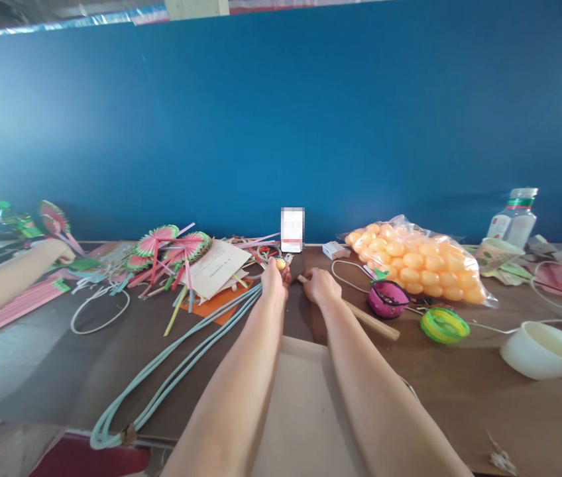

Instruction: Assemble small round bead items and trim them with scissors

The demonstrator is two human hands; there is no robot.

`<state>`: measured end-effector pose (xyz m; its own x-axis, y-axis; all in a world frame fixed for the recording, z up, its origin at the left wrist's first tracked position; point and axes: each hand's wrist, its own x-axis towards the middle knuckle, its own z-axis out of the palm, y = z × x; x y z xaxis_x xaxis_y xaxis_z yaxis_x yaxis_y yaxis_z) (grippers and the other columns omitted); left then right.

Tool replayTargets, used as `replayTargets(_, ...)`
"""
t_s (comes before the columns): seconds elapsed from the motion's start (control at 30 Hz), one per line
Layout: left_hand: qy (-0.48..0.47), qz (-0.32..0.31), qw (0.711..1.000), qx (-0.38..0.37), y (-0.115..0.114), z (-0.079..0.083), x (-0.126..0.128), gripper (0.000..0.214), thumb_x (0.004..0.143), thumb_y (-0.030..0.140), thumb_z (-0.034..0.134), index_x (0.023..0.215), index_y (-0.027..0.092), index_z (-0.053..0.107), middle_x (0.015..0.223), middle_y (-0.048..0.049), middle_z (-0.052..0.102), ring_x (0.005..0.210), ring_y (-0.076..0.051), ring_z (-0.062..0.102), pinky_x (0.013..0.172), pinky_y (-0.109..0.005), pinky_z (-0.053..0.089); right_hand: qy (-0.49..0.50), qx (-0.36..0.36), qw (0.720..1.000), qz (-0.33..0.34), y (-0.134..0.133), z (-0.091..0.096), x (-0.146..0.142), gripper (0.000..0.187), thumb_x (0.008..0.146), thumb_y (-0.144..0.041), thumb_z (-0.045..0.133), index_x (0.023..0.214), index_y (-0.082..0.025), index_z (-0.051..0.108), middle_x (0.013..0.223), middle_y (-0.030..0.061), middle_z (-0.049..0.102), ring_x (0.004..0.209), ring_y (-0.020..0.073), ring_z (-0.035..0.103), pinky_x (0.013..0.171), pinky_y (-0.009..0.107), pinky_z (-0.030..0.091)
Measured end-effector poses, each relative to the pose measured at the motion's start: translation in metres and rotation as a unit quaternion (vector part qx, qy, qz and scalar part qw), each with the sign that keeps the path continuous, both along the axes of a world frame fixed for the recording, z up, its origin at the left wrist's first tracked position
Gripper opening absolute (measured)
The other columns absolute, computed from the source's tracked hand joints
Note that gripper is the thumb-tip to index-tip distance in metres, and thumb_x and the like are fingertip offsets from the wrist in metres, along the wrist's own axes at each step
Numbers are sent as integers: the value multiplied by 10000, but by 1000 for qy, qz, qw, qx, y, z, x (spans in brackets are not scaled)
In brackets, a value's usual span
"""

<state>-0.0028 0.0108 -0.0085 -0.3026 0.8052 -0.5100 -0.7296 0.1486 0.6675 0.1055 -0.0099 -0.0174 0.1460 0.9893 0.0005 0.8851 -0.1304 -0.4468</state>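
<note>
My left hand (275,277) reaches forward over the brown table (484,404), its fingers pinched on a small orange ball (281,264). Just to its right my right hand (319,285) is curled round a wooden stick (370,320) that lies across the table, its far end poking out near the left hand. Pale green tubes (176,371) run from beside my left hand back to the table's near edge. A clear bag of orange balls (415,260) lies to the right of my hands.
Pink and green paper fans (171,245) and straws lie left of centre beside a paper sheet (219,267). A pink pouch (388,298), green coil (444,324), white bowl (544,350) and bottle (514,222) stand right. Another person's arm (7,278) is at the left. A blue wall (281,119) backs the table.
</note>
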Motion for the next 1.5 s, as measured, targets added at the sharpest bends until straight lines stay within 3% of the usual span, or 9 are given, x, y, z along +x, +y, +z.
replayTargets(0.1, -2, -22, 1000, 7, -2, 1, 1, 232, 967, 351, 518, 915, 141, 602, 768, -71, 672, 471, -68, 544, 430, -145, 405, 5, -3, 1000, 9, -1, 1, -1, 264, 822, -207, 618, 1051, -264, 737, 1179, 120, 688, 1081, 266, 661, 858, 398, 510)
replayTargets(0.2, -7, -44, 999, 21, -5, 2, 2, 227, 968, 339, 518, 922, 139, 615, 740, -66, 664, 470, -73, 536, 430, -152, 408, 38, 46, 998, -7, -1, 2, -2, 257, 856, -229, 579, 1063, -246, 732, 1180, 128, 693, 1101, 279, 651, 901, 433, 498)
replayTargets(0.27, -11, -61, 998, 33, -6, 3, 3, 235, 971, 333, 514, 909, 133, 620, 721, -59, 651, 465, -69, 521, 433, -155, 408, 105, 104, 989, -14, 1, 3, -3, 259, 876, -255, 570, 1088, -240, 717, 1157, 105, 705, 1082, 251, 659, 916, 410, 501)
replayTargets(0.37, -17, -75, 996, 54, -7, 3, 6, 236, 967, 329, 533, 880, 127, 619, 659, -26, 591, 473, -67, 517, 454, -155, 415, 262, 154, 953, 11, 6, 1, -6, 255, 871, -298, 602, 1093, -222, 701, 1057, 56, 737, 986, 183, 689, 900, 335, 519)
replayTargets(0.57, -26, -97, 991, 93, -8, 4, 8, 228, 956, 333, 566, 916, 123, 644, 651, -8, 560, 490, -65, 523, 476, -156, 410, 481, 103, 871, 21, 9, 3, -8, 311, 828, -354, 651, 1098, -207, 698, 1003, 42, 747, 800, 150, 712, 664, 253, 552)
replayTargets(1.03, -21, -133, 983, 125, -14, 11, 8, 255, 958, 345, 564, 906, 113, 655, 661, -30, 593, 495, -69, 522, 486, -168, 396, 642, 69, 763, 16, 10, 5, -5, 290, 708, -305, 795, 962, -184, 727, 719, -6, 696, 645, 106, 659, 569, 188, 517)
replayTargets(1.27, -20, -140, 981, 133, -14, 10, 8, 260, 967, 352, 546, 929, 121, 658, 636, -18, 581, 490, -73, 529, 471, -163, 397, 643, 79, 761, 36, 12, 1, -4, 447, 627, -430, 854, 972, -176, 728, 700, -19, 687, 610, 85, 622, 551, 174, 484)
replayTargets(1.5, -26, -146, 981, 129, -15, 11, 8, 257, 962, 343, 554, 942, 109, 658, 631, -18, 583, 481, -71, 525, 466, -164, 402, 645, 70, 760, 33, 16, -3, -4, 465, 626, -448, 861, 977, -177, 723, 726, -3, 698, 626, 100, 630, 561, 197, 499)
